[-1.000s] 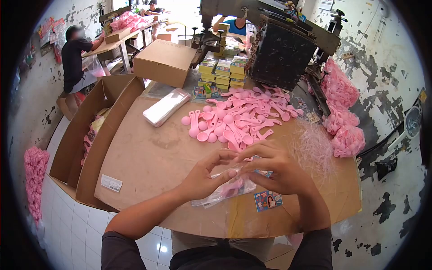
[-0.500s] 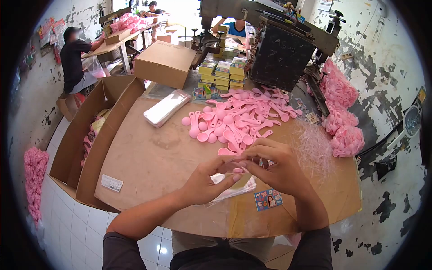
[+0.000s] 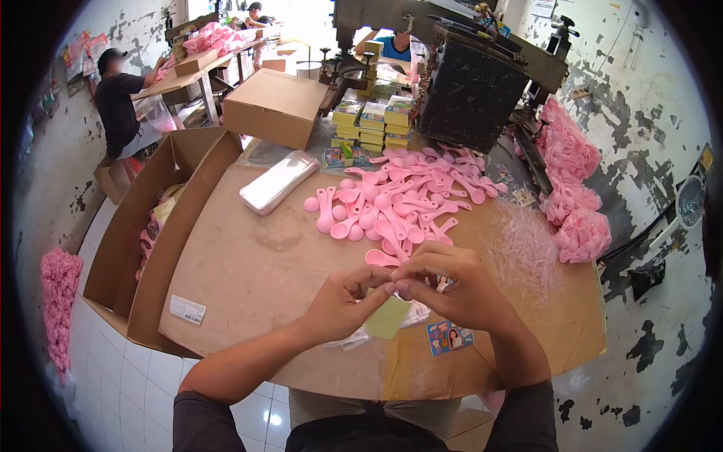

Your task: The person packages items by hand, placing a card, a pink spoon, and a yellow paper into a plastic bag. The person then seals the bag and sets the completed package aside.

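Observation:
My left hand (image 3: 350, 301) and my right hand (image 3: 448, 290) meet over the near part of the table, thumbs and forefingers pinched tip to tip. Between them is the edge of a clear plastic bag, mostly hidden by the fingers. Just below the fingertips shows a pale yellow-green card (image 3: 388, 318), overlapping the clear plastic bags (image 3: 354, 341) that lie flat on the cardboard. A blue printed card (image 3: 450, 337) lies beside my right wrist. Beyond my fingers spreads a heap of pink measuring spoons (image 3: 399, 203).
A stack of clear sleeves (image 3: 279, 182) lies at the left, near an open carton (image 3: 143, 294). Bundled cards (image 3: 373, 120) stand behind the spoons, beside a black machine (image 3: 471, 87). Plastic strands (image 3: 531, 252) and pink bags (image 3: 584, 235) are at the right. A person (image 3: 120, 105) sits at the far left.
My hands have drawn together, and their fingertips now meet. The clear film seen between them is now mostly covered, and more of the yellow-green card shows below. The seated person has shifted slightly left.

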The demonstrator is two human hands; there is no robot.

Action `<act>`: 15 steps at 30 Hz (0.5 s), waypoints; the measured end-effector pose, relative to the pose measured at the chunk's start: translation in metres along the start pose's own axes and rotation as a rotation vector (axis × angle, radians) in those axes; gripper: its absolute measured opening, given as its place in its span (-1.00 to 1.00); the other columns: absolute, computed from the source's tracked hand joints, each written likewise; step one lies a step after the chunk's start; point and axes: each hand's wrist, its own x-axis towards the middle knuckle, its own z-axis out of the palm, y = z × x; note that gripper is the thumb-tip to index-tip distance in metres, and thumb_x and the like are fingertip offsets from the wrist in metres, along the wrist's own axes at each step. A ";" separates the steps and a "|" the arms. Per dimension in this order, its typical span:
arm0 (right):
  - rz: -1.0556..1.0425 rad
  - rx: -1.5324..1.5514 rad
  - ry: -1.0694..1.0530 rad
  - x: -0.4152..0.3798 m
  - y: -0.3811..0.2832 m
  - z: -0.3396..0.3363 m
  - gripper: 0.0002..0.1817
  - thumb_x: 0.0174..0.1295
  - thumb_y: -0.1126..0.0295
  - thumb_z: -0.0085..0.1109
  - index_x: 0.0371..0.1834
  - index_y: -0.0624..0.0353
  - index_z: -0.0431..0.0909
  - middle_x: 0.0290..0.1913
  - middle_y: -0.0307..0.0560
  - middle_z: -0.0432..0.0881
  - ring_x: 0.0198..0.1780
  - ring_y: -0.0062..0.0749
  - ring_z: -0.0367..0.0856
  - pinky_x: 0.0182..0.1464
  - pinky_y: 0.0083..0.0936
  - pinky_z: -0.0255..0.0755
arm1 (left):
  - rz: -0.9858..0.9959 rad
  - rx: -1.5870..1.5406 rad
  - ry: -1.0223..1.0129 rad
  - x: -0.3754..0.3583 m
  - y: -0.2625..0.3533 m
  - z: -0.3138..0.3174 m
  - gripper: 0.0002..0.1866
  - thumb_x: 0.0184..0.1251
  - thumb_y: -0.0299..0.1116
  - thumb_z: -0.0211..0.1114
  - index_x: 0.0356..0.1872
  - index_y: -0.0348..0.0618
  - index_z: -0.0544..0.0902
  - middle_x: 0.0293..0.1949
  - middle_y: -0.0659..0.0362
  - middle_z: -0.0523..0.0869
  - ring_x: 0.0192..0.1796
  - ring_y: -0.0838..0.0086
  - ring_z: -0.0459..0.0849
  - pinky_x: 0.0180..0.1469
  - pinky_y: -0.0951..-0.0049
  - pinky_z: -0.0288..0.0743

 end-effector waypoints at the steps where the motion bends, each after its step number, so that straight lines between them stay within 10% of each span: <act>1: -0.016 -0.016 0.020 -0.001 0.002 0.000 -0.85 0.26 0.51 0.42 -0.13 0.26 0.73 -0.31 -0.14 0.66 -0.33 -0.49 0.66 -0.33 -0.54 0.52 | 0.027 0.005 -0.015 0.000 -0.002 0.001 -0.79 0.61 -0.44 0.23 0.11 -0.29 0.66 -0.13 0.16 0.82 -0.01 0.57 0.76 0.04 0.54 0.61; 15: -0.221 -0.310 0.332 0.004 0.021 0.014 -0.77 0.19 0.54 0.41 -0.08 0.14 0.69 -0.12 -0.11 0.66 -0.15 -0.28 0.68 -0.20 -0.39 0.52 | 0.022 -0.138 0.030 0.002 0.012 0.007 -0.70 0.63 -0.51 0.16 0.28 -0.31 0.54 0.07 0.10 0.79 0.05 0.61 0.74 0.07 0.57 0.62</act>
